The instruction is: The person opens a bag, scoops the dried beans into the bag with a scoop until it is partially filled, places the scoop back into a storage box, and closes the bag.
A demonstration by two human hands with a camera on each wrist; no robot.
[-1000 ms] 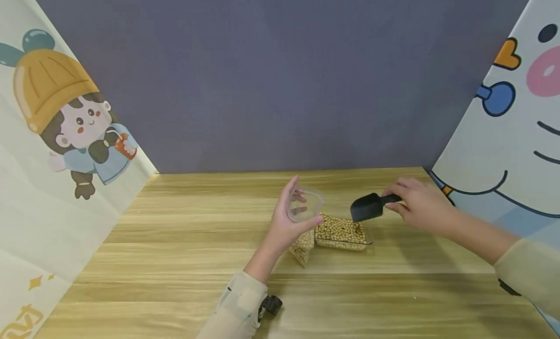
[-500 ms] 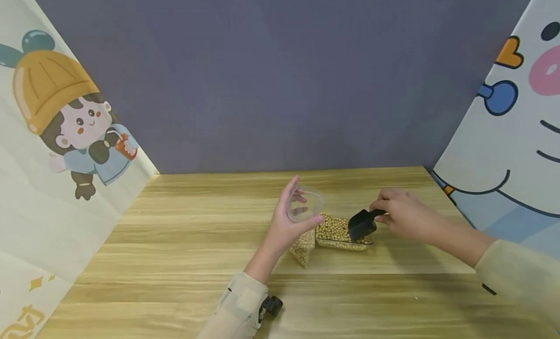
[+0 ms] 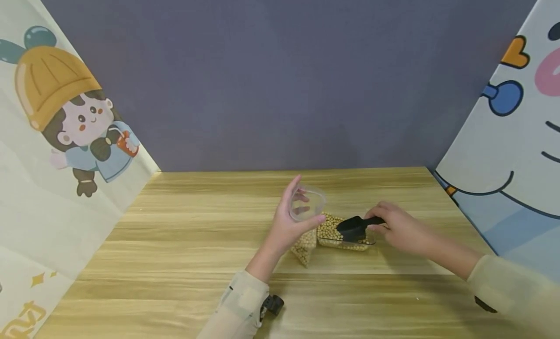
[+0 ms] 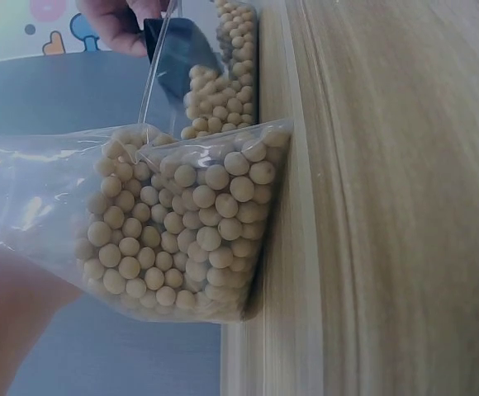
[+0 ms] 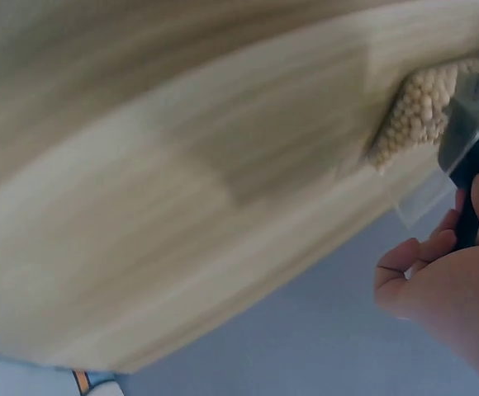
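Observation:
My left hand [image 3: 285, 226] holds up a clear plastic bag [image 3: 305, 250] by its mouth, which is spread wide. Pale round beans, like soybeans, fill the lower part of this bag [image 4: 182, 231], seen large in the left wrist view, where its bottom stands on the table. Just right of it is a clear rectangular box [image 3: 339, 242] of the same beans [image 3: 327, 228]. My right hand [image 3: 399, 228] grips a black scoop [image 3: 352, 229] by the handle, its blade tipped down into the beans. How deep the blade sits is partly hidden.
The wood-grain table [image 3: 197, 241] runs back to a grey-blue wall [image 3: 280, 81]. Cartoon-printed panels stand at the left [image 3: 26, 193] and right [image 3: 503, 149]. A black wrist camera [image 3: 273, 305] sits on the left sleeve.
The scoop has come down and left with my right hand, from above the box into its beans. My left hand and the bag have stayed in place.

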